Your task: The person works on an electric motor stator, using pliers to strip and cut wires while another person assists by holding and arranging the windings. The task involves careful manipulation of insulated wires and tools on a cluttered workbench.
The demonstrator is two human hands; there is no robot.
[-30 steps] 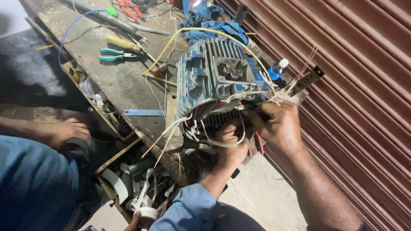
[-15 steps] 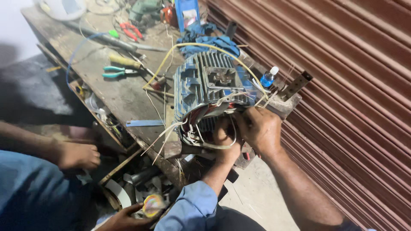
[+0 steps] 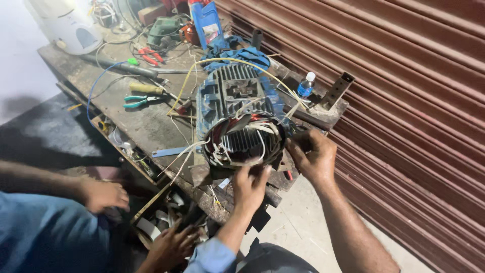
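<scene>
Both hands' (image 3: 251, 186) (image 3: 312, 155) grip closed on wire windings (image 3: 242, 139) inside open blue motor housing (image 3: 233, 98).

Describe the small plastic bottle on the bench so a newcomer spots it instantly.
Start at the workbench standing against the brown roller shutter, then find the big blue motor at its near end. Just right of the motor, toward the shutter, stands the bottle: small, upright, blue-labelled with a white cap, beside a slanted metal bracket. The tall blue jug at the far end is much bigger.

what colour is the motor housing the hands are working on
Blue, with a ribbed casing: the motor housing, seen in the head view.
</scene>
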